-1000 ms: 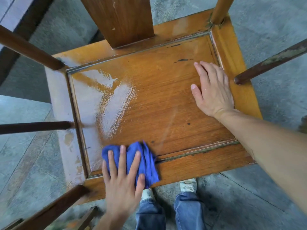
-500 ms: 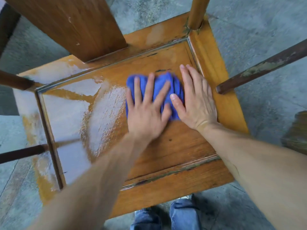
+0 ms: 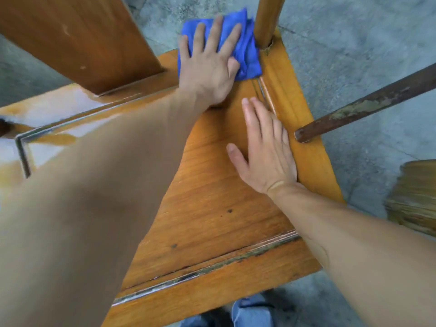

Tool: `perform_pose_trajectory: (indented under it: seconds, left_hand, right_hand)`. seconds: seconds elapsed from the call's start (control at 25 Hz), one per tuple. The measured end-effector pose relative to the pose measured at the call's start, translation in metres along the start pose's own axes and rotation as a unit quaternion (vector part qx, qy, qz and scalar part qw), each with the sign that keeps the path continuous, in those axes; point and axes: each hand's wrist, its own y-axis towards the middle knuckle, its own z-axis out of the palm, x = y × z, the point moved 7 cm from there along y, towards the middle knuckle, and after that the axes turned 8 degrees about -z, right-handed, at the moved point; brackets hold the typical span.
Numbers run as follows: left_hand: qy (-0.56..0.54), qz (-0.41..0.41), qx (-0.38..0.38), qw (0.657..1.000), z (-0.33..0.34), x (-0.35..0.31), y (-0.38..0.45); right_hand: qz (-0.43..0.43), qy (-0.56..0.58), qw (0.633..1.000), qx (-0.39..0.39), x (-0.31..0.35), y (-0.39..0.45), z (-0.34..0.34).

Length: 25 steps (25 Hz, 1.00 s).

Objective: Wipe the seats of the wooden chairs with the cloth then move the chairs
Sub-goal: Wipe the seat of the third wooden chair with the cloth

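Note:
A wooden chair seat (image 3: pixel 212 208) fills the view from above, orange-brown with a recessed panel and a worn groove along its near edge. My left hand (image 3: pixel 210 60) presses a blue cloth (image 3: pixel 245 50) flat with straight fingers at the seat's far right corner, beside a round back post (image 3: pixel 266 17). My right hand (image 3: pixel 264 149) lies flat on the seat panel near the right rail, fingers straight, holding nothing. My left forearm covers much of the seat's left half.
A wide wooden back slat (image 3: pixel 77 38) rises at the far left. A dark, worn rail (image 3: pixel 368 105) crosses above the right edge. A straw broom head (image 3: pixel 415 199) lies on the grey concrete floor (image 3: pixel 354 43) at the right. Wet glare shows on the seat's left side (image 3: pixel 47 114).
My left hand has pushed the blue cloth from the seat's near left edge, across the middle, up to the far right corner. My right hand has stayed flat on the right side.

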Motion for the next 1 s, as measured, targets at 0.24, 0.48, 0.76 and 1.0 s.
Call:
perform_pose_trajectory:
  seconds: [0.24, 0.48, 0.76, 1.0]
  left_hand:
    - [-0.013, -0.026, 0.001, 1.000, 0.023, 0.078, -0.199]
    - [-0.008, -0.193, 0.058, 0.980, 0.053, 0.119, -0.451]
    - [-0.070, -0.294, 0.062, 0.951, 0.053, 0.123, -0.437]
    - [-0.109, -0.352, -0.005, 0.930, 0.010, 0.213, -0.220]
  right_hand:
    - [-0.015, -0.023, 1.000, 0.009, 0.004, -0.001, 0.002]
    - [-0.004, -0.054, 0.998, 0.033, 0.018, 0.003, 0.002]
    - [0.011, -0.039, 0.999, 0.014, 0.041, 0.013, 0.015]
    - [0.007, -0.049, 0.999, 0.009, 0.043, 0.016, 0.014]
